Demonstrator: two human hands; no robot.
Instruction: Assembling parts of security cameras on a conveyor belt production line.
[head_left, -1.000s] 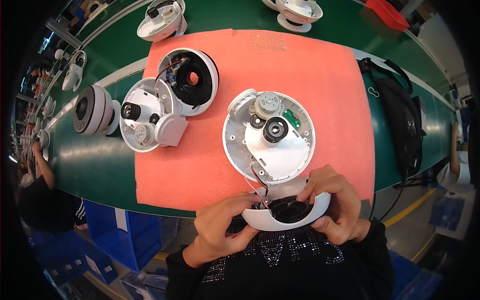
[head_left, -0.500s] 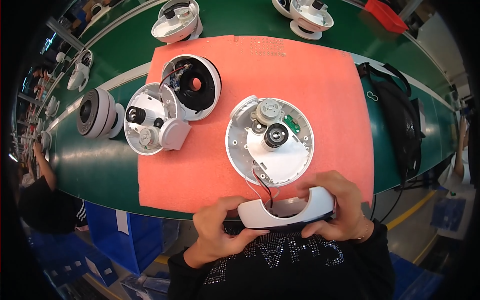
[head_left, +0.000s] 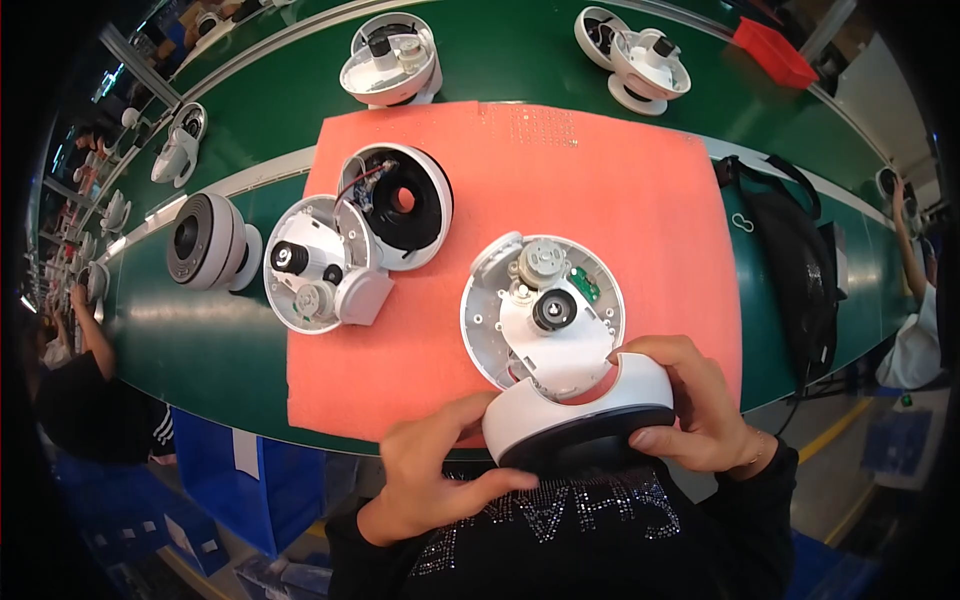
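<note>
Both my hands grip a white dome-shaped camera shell [head_left: 580, 410] with a black underside, held tilted at the near edge of the orange foam mat [head_left: 620, 180]. My left hand [head_left: 440, 470] holds its left and lower side. My right hand [head_left: 690, 400] wraps over its right side. Just beyond the shell lies a round white base plate [head_left: 545, 310] with a grey motor, a small green circuit board and a black centre hub. Thin wires run from the plate toward the shell.
On the mat's left sit an open white camera base [head_left: 315, 265] and a black-lined round housing [head_left: 395, 205]. More camera parts [head_left: 390, 60] stand along the green conveyor belt [head_left: 180, 340], with a grey lens unit [head_left: 205, 240] at left. A black bag [head_left: 800, 270] lies right. Other workers are at both edges.
I have turned the shell from its open black inside facing up to its white outer wall facing me. The view has shifted closer to the mat.
</note>
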